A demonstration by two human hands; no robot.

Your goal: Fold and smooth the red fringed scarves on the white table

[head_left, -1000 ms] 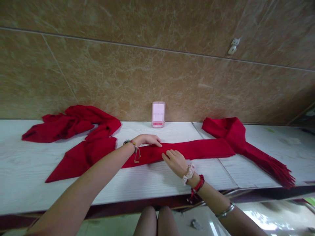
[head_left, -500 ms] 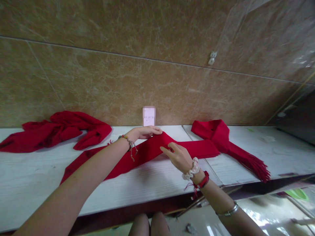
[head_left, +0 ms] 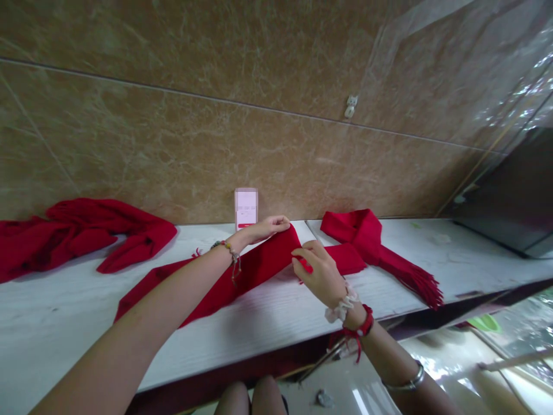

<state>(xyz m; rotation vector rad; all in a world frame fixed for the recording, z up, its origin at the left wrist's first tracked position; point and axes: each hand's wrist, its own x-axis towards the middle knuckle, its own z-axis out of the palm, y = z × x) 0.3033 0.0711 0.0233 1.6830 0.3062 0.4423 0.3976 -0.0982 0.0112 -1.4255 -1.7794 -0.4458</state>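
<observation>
A red scarf [head_left: 254, 271] lies slantwise across the white counter, its upper end lifted between my hands. My left hand [head_left: 273, 226] grips its far edge, fingers on top and bent over the cloth. Thumb and forefinger of my right hand [head_left: 318, 272] pinch the near right edge. My left forearm covers part of the scarf. To the right, a second red scarf [head_left: 367, 236] lies crossed over itself with its fringe towards the front edge. Whether the red strip behind my right hand belongs to it I cannot tell. Crumpled red cloth [head_left: 95, 236] lies at the left.
A phone [head_left: 246, 206] with a lit screen leans against the brown tiled wall [head_left: 194, 150] behind the counter [head_left: 242, 328]. A dark box-like thing [head_left: 510, 196] stands at the right end. Below are my knees and a green basin [head_left: 486, 323] on the floor.
The view has shifted to the right. My hands have moved right along the scarf, and the end between them is now lifted into a fold, with the right hand pinching its edge.
</observation>
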